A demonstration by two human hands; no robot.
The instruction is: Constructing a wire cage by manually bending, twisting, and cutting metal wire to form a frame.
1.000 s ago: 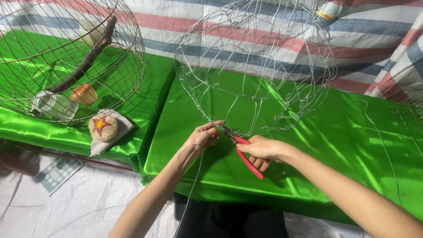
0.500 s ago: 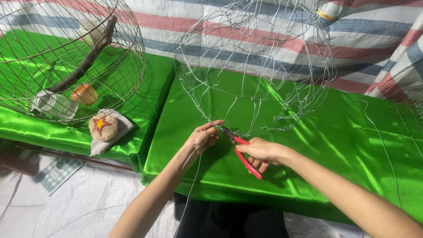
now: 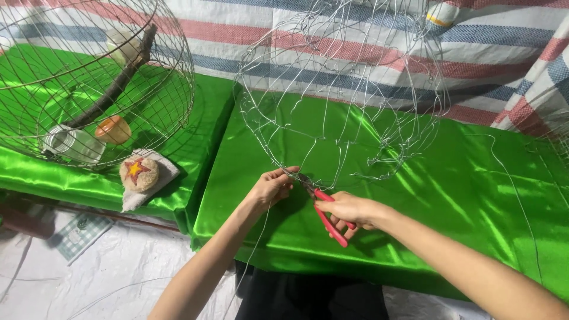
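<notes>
On the shiny green satin-covered table [image 3: 474, 195], near its front edge, both bare hands work at the lower rim of an unfinished, dome-shaped frame of thin silver wire [image 3: 344, 95]. That frame stands on the cloth in front of a red, white and blue striped woven sheet [image 3: 355, 41] hung behind the table. The left hand [image 3: 271, 186] pinches the bottom wire of the frame between thumb and fingertips, the fingers pressed together on it. The right hand [image 3: 351, 210] is wrapped around the red handles of a pair of small pliers [image 3: 325, 212], whose dark nose points up and left to the same wire, just beside the left fingertips; whether the nose is closed on the wire is too small to tell. Further left, on a second green-covered surface, sits a finished round wire cage [image 3: 89, 77] holding a dark wooden perch, a pale cup and a small orange dish. Just beside that cage, a round tan pad with a red and yellow star [image 3: 139, 173] lies on a white cloth.
</notes>
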